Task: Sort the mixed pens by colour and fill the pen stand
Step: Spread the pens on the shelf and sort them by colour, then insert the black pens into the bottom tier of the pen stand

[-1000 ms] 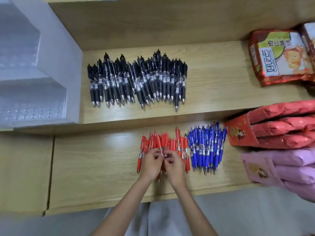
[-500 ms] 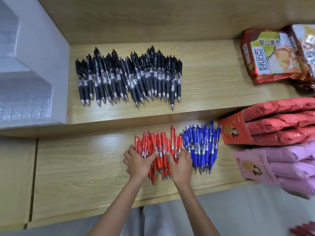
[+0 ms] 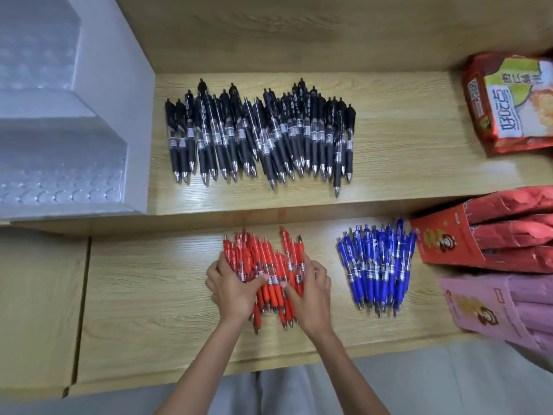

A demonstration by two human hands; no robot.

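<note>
Hands: the red pens (image 3: 263, 265) are clasped from both sides, with the left hand (image 3: 236, 290) curled round the bundle's left flank, the right hand (image 3: 311, 295) curled round its right flank, and both thumbs laid across the barrels.
Red pens: one tight bundle is gathered on the lower front step of the table (image 3: 149, 295), near the middle of its front edge. Whether it is lifted clear of the wood cannot be told.
Long axis: the barrels run front to back, with metal tips toward the front edge and clickers toward the back.
Key relation: the pen stand (image 3: 113, 100) is set at the back-left corner, up and to the left of the bundle. The left hand is the nearer, so a carry toward that corner is probably called for.
Other piles: the blue pens (image 3: 377, 265) are laid near the right edge, apart from the red bundle. The black pens (image 3: 260, 136) are spread in a wide row on the raised back step, tips likewise frontward.
Materials: the pens are made of smooth plastic with clear mid-sections and matt, rubbery-looking grips. The stand is walled in white, with translucent stepped tiers dotted with round sockets. The table is finished in pale wood grain.
Clutter: glossy snack packets (image 3: 502, 106) are stacked along the right edge.
</note>
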